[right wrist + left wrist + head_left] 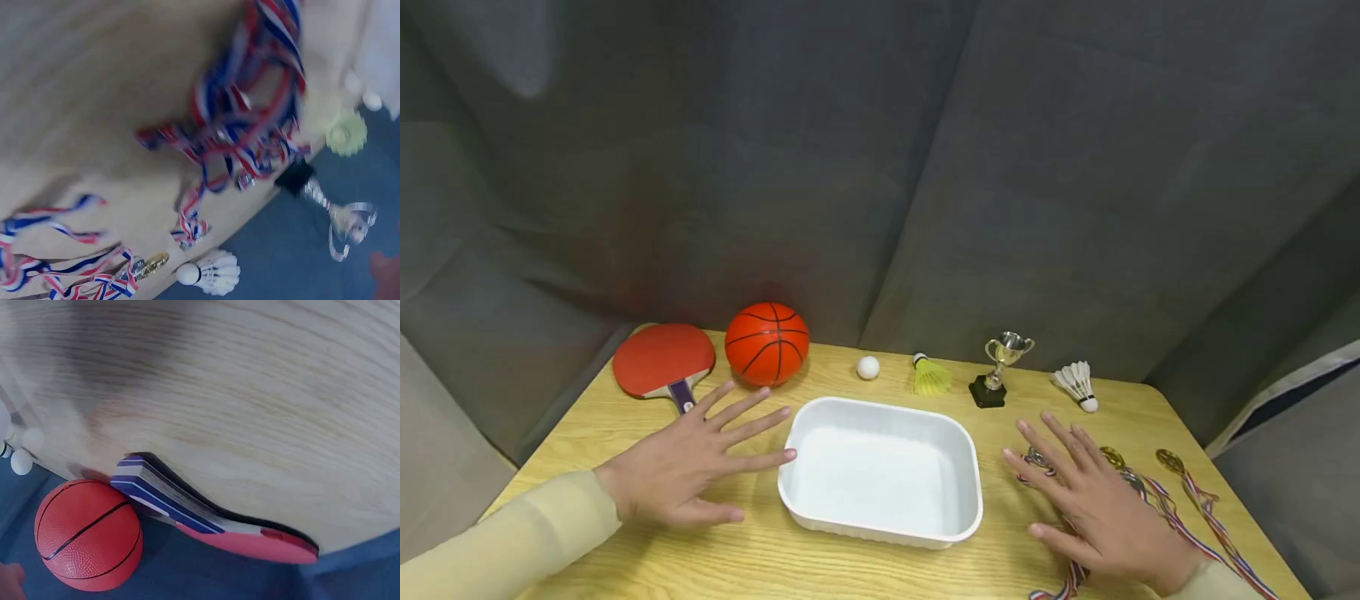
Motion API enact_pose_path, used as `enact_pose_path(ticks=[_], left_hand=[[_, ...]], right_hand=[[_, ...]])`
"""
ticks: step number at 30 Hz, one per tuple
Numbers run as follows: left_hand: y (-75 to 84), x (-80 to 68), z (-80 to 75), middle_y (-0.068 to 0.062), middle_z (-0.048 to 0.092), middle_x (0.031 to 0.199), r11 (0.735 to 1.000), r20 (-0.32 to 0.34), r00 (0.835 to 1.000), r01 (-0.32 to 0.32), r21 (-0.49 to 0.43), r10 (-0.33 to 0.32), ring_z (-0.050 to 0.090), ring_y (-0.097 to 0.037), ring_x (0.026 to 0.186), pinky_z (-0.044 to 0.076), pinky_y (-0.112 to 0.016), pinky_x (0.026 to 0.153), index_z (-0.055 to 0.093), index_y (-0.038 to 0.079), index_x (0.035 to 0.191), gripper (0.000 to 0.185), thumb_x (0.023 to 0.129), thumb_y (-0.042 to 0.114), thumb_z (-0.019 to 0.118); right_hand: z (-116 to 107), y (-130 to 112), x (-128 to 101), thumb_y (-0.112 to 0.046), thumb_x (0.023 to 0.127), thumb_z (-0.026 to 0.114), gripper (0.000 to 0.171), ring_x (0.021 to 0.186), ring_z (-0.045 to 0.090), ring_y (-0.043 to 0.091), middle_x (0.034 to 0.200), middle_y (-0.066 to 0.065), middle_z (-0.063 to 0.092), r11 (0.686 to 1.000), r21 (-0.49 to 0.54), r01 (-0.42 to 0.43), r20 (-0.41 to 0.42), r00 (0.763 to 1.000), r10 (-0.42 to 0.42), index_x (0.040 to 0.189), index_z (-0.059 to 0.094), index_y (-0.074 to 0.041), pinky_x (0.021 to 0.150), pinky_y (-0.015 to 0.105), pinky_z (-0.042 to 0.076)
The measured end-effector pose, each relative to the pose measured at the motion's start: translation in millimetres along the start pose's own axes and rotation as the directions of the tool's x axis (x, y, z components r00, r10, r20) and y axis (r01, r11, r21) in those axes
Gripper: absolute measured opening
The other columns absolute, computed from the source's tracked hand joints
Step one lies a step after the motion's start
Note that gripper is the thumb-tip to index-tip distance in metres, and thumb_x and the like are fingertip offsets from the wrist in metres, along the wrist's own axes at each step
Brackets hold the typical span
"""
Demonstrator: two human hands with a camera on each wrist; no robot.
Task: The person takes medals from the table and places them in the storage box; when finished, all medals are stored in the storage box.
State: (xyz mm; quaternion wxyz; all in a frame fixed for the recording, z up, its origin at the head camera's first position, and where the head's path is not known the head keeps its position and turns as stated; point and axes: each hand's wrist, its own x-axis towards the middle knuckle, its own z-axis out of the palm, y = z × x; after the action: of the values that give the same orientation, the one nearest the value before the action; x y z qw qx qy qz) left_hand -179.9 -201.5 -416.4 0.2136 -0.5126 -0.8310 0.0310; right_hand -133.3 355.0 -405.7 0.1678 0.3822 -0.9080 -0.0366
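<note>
My left hand (696,467) spreads its fingers in the air at the left of a white plastic tray (880,537), holding nothing. The fingertips reach near the tray's left rim; whether they touch it I cannot tell. A table tennis paddle (662,358) with red rubber and a basketball (767,343) are just beyond that hand. On the other side, my right hand (1097,508) is spread over several medals (1170,460) with striped ribbons (250,119), and hides part of them. Nothing is in its grasp.
Along the table's (760,575) back lie a white ball (868,367), a yellow shuttlecock (931,377) and a white shuttlecock (1077,385). A small trophy cup (1000,367) stands between the shuttlecocks. Grey curtain (880,167) closes off the back.
</note>
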Motion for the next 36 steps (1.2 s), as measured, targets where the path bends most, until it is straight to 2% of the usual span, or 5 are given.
enact_pose_path(ticks=[7,14,21,28,36], left_hand=[[16.8,19.4,-2.1,-0.001,0.028,0.174,0.85,0.112,0.912,0.408,-0.333,-0.394,0.051,-0.031,0.146,0.055,-0.054,0.106,0.024,0.041,0.166,0.07,0.104,0.051,0.057],[29.7,49.1,2.3,-0.012,0.06,0.134,0.356,0.3,0.702,0.624,-0.696,-0.646,0.068,-0.02,0.089,0.061,-0.033,0.071,0.027,0.031,0.165,0.061,0.11,0.037,0.052],[37.9,59.9,9.9,-0.015,0.058,0.108,-0.076,0.526,0.531,0.652,-0.754,-0.664,0.062,-0.02,0.061,0.058,-0.033,0.05,0.029,0.02,0.164,0.058,0.111,0.026,0.052],[40.4,61.2,16.8,-0.01,0.057,0.093,-0.244,0.598,0.502,0.602,-0.761,-0.625,0.058,-0.017,0.062,0.057,-0.026,0.051,0.025,0.016,0.165,0.062,0.11,0.018,0.052],[39.6,59.7,20.6,-0.005,0.058,0.083,-0.308,0.612,0.534,0.552,-0.775,-0.583,0.06,-0.015,0.066,0.058,-0.024,0.054,0.026,0.011,0.165,0.061,0.11,0.017,0.053]], right_hand=[[-9.5,29.8,20.1,-0.041,0.106,0.06,0.068,0.142,0.052,0.039,0.171,0.011,0.031,0.899,0.266,-0.348,0.194,0.933,0.304,0.166,0.03,-0.029,0.104,0.064,0.051],[9.2,67.0,37.1,-0.023,0.108,0.058,0.051,0.116,0.066,0.038,0.145,0.029,0.054,0.711,0.441,-0.548,0.464,0.817,0.342,0.151,0.046,0.002,0.085,0.049,0.062],[29.6,78.3,43.8,-0.009,0.101,0.067,0.037,0.097,0.07,0.032,0.111,0.023,0.069,0.691,0.398,-0.604,0.547,0.76,0.35,0.13,0.058,0.012,0.077,0.045,0.062],[40.0,80.9,42.1,-0.008,0.099,0.07,0.024,0.091,0.068,0.025,0.101,0.015,0.07,0.678,0.394,-0.621,0.558,0.748,0.36,0.115,0.06,0.007,0.074,0.041,0.058],[46.7,81.5,37.9,-0.009,0.101,0.067,0.016,0.084,0.058,0.019,0.097,0.01,0.064,0.601,0.414,-0.684,0.598,0.702,0.387,0.108,0.057,0.002,0.07,0.034,0.05]])
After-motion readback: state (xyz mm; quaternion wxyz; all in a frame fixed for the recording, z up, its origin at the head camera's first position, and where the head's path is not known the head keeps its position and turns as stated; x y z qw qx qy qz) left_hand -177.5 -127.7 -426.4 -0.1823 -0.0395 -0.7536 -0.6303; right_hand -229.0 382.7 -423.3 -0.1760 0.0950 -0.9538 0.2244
